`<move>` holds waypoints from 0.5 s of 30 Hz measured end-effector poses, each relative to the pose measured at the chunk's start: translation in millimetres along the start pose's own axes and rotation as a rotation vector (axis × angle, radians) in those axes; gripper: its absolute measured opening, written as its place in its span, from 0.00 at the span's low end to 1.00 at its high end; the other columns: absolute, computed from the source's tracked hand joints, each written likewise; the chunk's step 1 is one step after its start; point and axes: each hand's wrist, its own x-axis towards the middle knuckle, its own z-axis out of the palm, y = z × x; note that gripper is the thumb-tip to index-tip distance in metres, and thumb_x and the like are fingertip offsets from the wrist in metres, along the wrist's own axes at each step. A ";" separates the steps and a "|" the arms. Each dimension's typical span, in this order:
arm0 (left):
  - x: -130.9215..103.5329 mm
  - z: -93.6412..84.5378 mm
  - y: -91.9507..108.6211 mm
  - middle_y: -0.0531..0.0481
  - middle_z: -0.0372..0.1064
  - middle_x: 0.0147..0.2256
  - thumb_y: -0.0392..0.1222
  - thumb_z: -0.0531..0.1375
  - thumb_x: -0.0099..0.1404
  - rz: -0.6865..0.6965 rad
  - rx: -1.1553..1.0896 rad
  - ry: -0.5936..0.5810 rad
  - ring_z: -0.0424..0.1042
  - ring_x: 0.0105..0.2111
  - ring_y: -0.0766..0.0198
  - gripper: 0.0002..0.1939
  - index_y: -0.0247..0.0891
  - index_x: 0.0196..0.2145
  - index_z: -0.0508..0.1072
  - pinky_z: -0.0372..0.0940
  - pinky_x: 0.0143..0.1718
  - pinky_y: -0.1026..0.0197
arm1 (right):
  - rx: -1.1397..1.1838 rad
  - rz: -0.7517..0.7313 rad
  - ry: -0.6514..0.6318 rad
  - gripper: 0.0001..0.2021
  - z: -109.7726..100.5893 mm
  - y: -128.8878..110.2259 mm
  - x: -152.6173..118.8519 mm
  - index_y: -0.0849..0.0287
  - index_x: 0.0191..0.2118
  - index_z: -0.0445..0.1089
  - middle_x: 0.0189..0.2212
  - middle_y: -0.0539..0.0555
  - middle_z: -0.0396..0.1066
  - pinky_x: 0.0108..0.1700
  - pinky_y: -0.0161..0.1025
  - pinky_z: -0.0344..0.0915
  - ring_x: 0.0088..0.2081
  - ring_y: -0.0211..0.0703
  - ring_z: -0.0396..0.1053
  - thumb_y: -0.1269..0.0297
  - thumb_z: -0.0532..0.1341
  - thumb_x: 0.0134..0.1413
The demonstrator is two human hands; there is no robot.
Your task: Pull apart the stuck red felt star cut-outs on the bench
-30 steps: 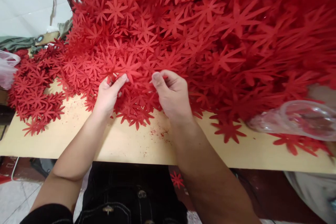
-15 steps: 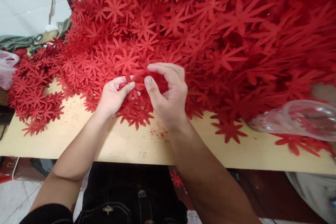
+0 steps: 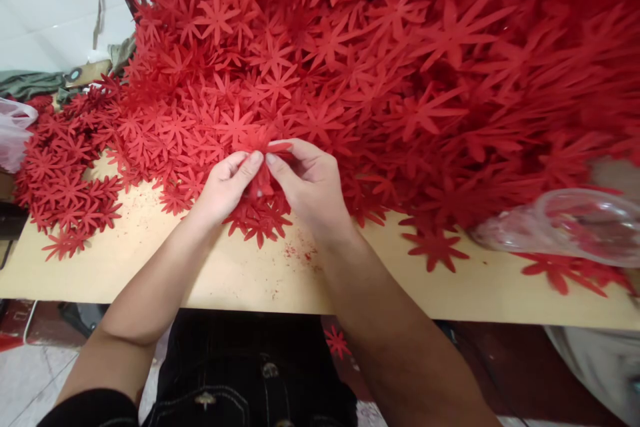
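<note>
Between my two hands are red fabric petals [image 3: 262,177], flower-shaped pieces with long narrow lobes. My left hand [image 3: 229,185] pinches them from the left, thumb on top. From the right, my right hand [image 3: 311,187] pinches the same pieces between thumb and fingers, its thumb tip close to the left one. How many layers are held cannot be made out. Just below and behind the hands lie more loose petal pieces [image 3: 261,225] of the same kind, at the front of a large red heap [image 3: 320,60].
A pale wooden table [image 3: 240,280] bears the heap and red crumbs. At the right lies a clear plastic container [image 3: 585,227]. A smaller petal pile [image 3: 70,180], a plastic bag [image 3: 15,133] and a green cloth [image 3: 30,82] are at the left. One petal piece [image 3: 337,341] lies below the table edge.
My right hand has come left and closed on the red petals beside my left thumb; before, its thumb and fingers were apart. My left hand keeps its pinch, almost in place.
</note>
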 end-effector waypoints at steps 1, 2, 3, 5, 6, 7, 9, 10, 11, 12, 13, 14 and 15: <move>0.3 0.5 -0.3 0.56 0.66 0.18 0.57 0.64 0.53 0.008 -0.016 -0.014 0.64 0.18 0.74 0.21 0.35 0.23 0.67 0.60 0.23 0.69 | 0.030 0.023 0.006 0.06 0.0 -0.3 0.5 0.57 0.33 0.69 0.29 0.48 0.71 0.35 0.36 0.70 0.30 0.34 0.69 0.61 0.63 0.49; 0.5 0.8 -0.4 0.57 0.66 0.19 0.56 0.66 0.51 0.016 -0.030 -0.019 0.64 0.19 0.74 0.20 0.35 0.24 0.67 0.62 0.25 0.69 | 0.064 0.050 -0.004 0.08 0.4 -0.7 0.7 0.56 0.33 0.69 0.27 0.47 0.70 0.31 0.35 0.70 0.27 0.33 0.68 0.60 0.64 0.48; 0.5 1.0 -0.5 0.57 0.66 0.19 0.55 0.67 0.50 0.024 -0.032 -0.023 0.64 0.20 0.74 0.20 0.35 0.23 0.67 0.62 0.25 0.69 | 0.099 0.077 -0.027 0.10 1.0 -1.2 0.6 0.55 0.34 0.68 0.26 0.46 0.70 0.28 0.34 0.69 0.24 0.32 0.67 0.58 0.65 0.47; 0.4 0.7 -0.7 0.57 0.65 0.17 0.54 0.66 0.50 0.022 0.004 -0.021 0.62 0.18 0.75 0.20 0.34 0.20 0.66 0.60 0.23 0.68 | 0.148 0.113 -0.077 0.14 2.9 -2.1 0.0 0.54 0.35 0.67 0.24 0.45 0.69 0.24 0.34 0.67 0.20 0.31 0.65 0.55 0.67 0.43; 0.2 0.4 -0.9 0.57 0.64 0.16 0.54 0.66 0.50 0.021 0.033 -0.011 0.62 0.18 0.75 0.21 0.34 0.20 0.66 0.59 0.22 0.68 | 0.155 0.115 -0.082 0.15 3.9 -2.4 -0.4 0.55 0.35 0.67 0.24 0.44 0.69 0.24 0.34 0.67 0.20 0.31 0.64 0.54 0.68 0.42; 0.0 0.2 -1.2 0.57 0.64 0.17 0.54 0.67 0.50 0.024 0.059 0.004 0.62 0.18 0.75 0.21 0.34 0.19 0.66 0.59 0.22 0.68 | 0.152 0.112 -0.069 0.15 4.6 -2.6 -0.7 0.55 0.33 0.67 0.23 0.44 0.68 0.26 0.34 0.68 0.21 0.31 0.65 0.54 0.68 0.41; -0.2 -0.3 -2.4 0.57 0.66 0.18 0.54 0.68 0.47 0.036 0.077 0.039 0.64 0.20 0.74 0.21 0.34 0.21 0.67 0.60 0.24 0.69 | 0.128 0.096 -0.022 0.12 4.6 -1.8 -0.4 0.56 0.29 0.67 0.24 0.45 0.68 0.30 0.34 0.69 0.24 0.32 0.66 0.56 0.68 0.42; 0.0 -0.6 -3.3 0.57 0.66 0.19 0.54 0.68 0.46 0.031 0.073 0.051 0.64 0.21 0.74 0.21 0.34 0.22 0.68 0.61 0.25 0.69 | 0.113 0.084 0.008 0.11 3.6 -0.4 0.4 0.56 0.28 0.67 0.25 0.46 0.69 0.33 0.34 0.69 0.27 0.32 0.67 0.57 0.67 0.44; 0.4 -1.0 -4.1 0.57 0.67 0.19 0.54 0.68 0.46 0.019 0.066 0.058 0.65 0.21 0.74 0.21 0.34 0.23 0.69 0.61 0.25 0.69 | 0.098 0.070 0.039 0.10 1.7 1.7 1.7 0.57 0.28 0.67 0.26 0.46 0.69 0.35 0.34 0.70 0.29 0.33 0.68 0.57 0.66 0.46; 1.0 -1.6 -4.9 0.57 0.67 0.19 0.54 0.69 0.46 0.002 0.056 0.060 0.65 0.20 0.74 0.21 0.34 0.25 0.69 0.61 0.25 0.69 | 0.085 0.049 0.075 0.09 -0.8 4.5 3.6 0.56 0.29 0.67 0.27 0.47 0.70 0.37 0.35 0.70 0.31 0.34 0.69 0.58 0.64 0.49; 1.8 -2.4 -5.6 0.57 0.68 0.19 0.54 0.69 0.46 -0.013 0.043 0.062 0.66 0.20 0.73 0.21 0.34 0.26 0.70 0.61 0.24 0.69 | 0.073 0.020 0.113 0.08 -3.8 8.0 5.9 0.56 0.31 0.68 0.29 0.48 0.71 0.39 0.36 0.70 0.32 0.35 0.69 0.58 0.63 0.51; 2.7 -3.3 -6.1 0.56 0.69 0.20 0.53 0.69 0.46 -0.019 0.028 0.066 0.67 0.20 0.73 0.20 0.34 0.28 0.70 0.62 0.24 0.68 | 0.061 -0.012 0.149 0.08 -7.0 11.8 8.4 0.56 0.33 0.67 0.31 0.49 0.71 0.40 0.38 0.71 0.34 0.36 0.70 0.57 0.62 0.52; 3.7 -4.5 -6.5 0.55 0.71 0.22 0.52 0.69 0.47 -0.012 0.014 0.074 0.68 0.20 0.72 0.20 0.34 0.31 0.71 0.62 0.25 0.68 | 0.048 -0.041 0.179 0.09 -10.0 15.2 10.8 0.55 0.36 0.67 0.33 0.50 0.72 0.42 0.40 0.71 0.35 0.37 0.71 0.56 0.61 0.52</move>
